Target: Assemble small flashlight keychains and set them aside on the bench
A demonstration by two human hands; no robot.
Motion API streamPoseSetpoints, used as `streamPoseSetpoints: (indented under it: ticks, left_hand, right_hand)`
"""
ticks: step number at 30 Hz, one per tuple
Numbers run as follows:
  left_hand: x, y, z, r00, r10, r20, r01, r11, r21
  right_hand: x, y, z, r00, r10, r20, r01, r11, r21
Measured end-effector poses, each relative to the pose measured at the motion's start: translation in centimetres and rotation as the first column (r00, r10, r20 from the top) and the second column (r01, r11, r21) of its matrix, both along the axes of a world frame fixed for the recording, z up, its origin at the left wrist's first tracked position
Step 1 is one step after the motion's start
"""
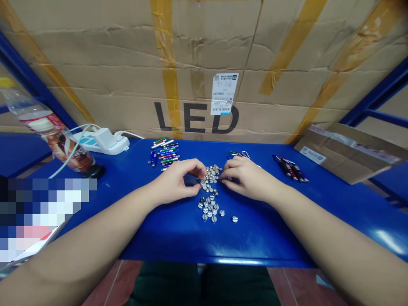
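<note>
A heap of small silver button-like metal pieces (pixel 211 175) lies on the blue table (pixel 178 231), with a second loose cluster (pixel 210 209) nearer to me. My left hand (pixel 178 183) rests left of the heap, fingers curled and pinching a small dark part with a silver piece at its tip. My right hand (pixel 247 178) rests right of the heap, fingers curled down onto the pieces; what they grip is hidden.
Several small coloured pen lights (pixel 164 154) lie behind my left hand, a few dark ones (pixel 290 168) at the right. A power strip (pixel 102 142), a drink bottle (pixel 52 132), a flat carton (pixel 347 152) and a big cardboard box (pixel 204 68) stand around.
</note>
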State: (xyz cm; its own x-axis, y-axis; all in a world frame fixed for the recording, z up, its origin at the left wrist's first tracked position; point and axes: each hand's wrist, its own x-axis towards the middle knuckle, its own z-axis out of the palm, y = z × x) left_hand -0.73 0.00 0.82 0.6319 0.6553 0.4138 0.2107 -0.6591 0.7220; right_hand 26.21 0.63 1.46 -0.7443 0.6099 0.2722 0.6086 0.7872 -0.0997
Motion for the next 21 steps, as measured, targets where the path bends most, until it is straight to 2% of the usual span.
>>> streamPoseSetpoints:
  ticks: [6,13,18,21]
  left_hand:
    - [-0.3,0.1,0.1,0.996,0.030,-0.079,-0.024,0.997,0.075]
    - [-0.4,0.2,0.2,0.992,0.057,-0.114,-0.044,0.993,0.107]
    - [-0.5,0.1,0.5,0.988,0.053,-0.142,-0.037,0.992,0.118]
    - [-0.6,0.0,0.7,0.986,0.057,-0.155,-0.039,0.993,0.112]
  right_hand:
    - [-0.8,-0.4,-0.4,0.994,-0.005,0.109,0.005,1.000,0.003]
    - [-1.0,-0.8,-0.4,0.990,0.015,0.138,-0.018,1.000,0.020]
    - [-0.7,-0.8,-0.1,0.985,0.069,0.156,-0.058,0.996,-0.075]
    - [0.0,-2.2,0.8,0.987,0.059,0.152,-0.031,0.982,-0.184]
